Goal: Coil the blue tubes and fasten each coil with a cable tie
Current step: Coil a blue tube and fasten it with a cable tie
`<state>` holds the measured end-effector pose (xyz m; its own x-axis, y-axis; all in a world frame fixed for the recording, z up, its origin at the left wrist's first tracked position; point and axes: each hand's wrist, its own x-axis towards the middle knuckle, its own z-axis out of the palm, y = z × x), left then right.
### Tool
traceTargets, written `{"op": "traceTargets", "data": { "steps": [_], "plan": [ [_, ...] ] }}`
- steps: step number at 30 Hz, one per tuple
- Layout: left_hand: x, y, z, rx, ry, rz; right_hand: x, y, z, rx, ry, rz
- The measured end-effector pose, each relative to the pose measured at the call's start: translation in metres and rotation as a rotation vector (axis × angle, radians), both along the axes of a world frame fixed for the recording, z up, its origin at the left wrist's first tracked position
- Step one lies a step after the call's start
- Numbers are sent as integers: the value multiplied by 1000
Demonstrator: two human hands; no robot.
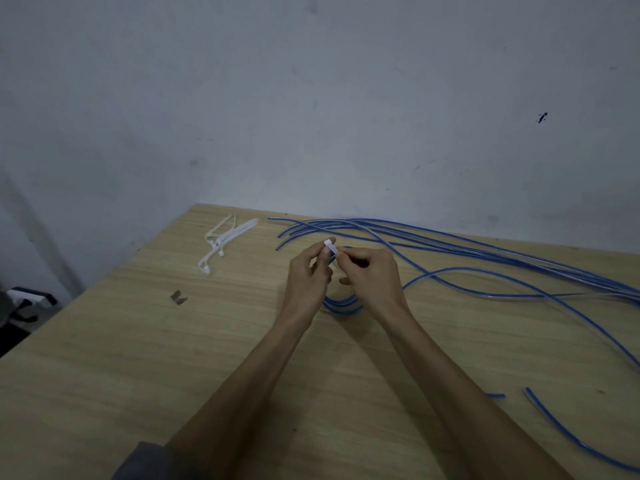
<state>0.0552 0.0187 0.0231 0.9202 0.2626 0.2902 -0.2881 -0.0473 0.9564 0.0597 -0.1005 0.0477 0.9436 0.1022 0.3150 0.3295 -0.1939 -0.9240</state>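
A small coil of blue tube (341, 305) rests on the wooden table (138, 358) under my two hands; only its lower loops show. My left hand (308, 275) pinches the head of a white cable tie (330, 246) at the coil's top. My right hand (372, 271) grips the tie's other end right beside it, fingers closed. Several loose blue tubes (450, 247) stretch from the table's far middle off to the right. A pile of spare white cable ties (221, 242) lies at the far left.
A small dark scrap (179, 297) lies on the table left of my hands. More blue tube (568, 434) curves along the near right. The wall stands just behind the table. Dark and white objects (27, 299) sit beyond the left edge.
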Motion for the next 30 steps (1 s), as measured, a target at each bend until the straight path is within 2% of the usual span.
{"op": "traceTargets", "data": {
  "steps": [9,14,17,19,21,25,30],
  "plan": [
    [10,4,-4,230,-125,14,5,-1,4,53,-14,-20],
    [12,7,-2,382,-143,16,9,-9,18,-101,-11,-5],
    [8,5,1,461,-154,-8,15,-20,28,-345,-84,15],
    [4,1,5,480,-160,-26,20,-27,34,-439,-78,-1],
    [2,-2,10,489,-162,-47,19,-32,41,-391,-4,38],
    [-5,-6,18,460,-148,-123,12,-40,51,-86,197,167],
    [-11,-9,22,478,-126,-222,14,-43,55,-19,314,133]
  ]
}}
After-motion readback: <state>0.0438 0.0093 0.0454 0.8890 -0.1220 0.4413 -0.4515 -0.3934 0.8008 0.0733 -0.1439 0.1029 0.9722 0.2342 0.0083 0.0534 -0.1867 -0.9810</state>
